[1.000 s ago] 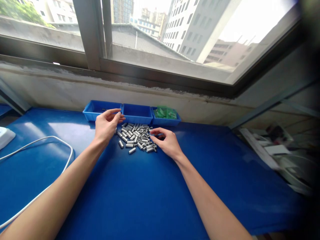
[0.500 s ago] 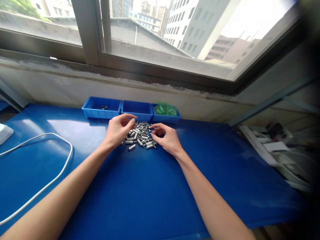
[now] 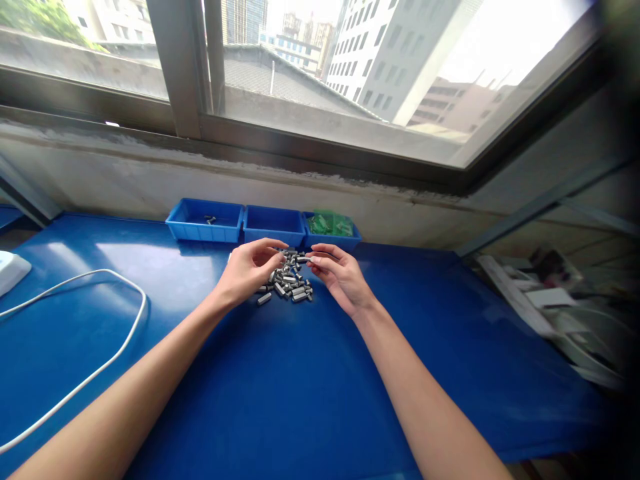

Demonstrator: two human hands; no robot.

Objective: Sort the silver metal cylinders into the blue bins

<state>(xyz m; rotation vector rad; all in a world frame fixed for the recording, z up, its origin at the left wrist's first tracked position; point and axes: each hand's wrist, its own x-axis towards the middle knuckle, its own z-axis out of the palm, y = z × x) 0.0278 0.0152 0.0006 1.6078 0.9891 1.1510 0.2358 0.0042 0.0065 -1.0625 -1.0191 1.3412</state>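
Many metal pieces (image 3: 289,279) lay heaped on the table (image 3: 300,387). Your right hand (image 3: 345,277) seemed to pinch one piece (image 3: 303,259); your left hand (image 3: 245,270) curved its fingers narrowly, any hold hidden. A loose pinch could have dropped that piece; a careless nudge, scattered others.

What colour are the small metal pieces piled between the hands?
The metal pieces are silvery grey; the head view shows them best.
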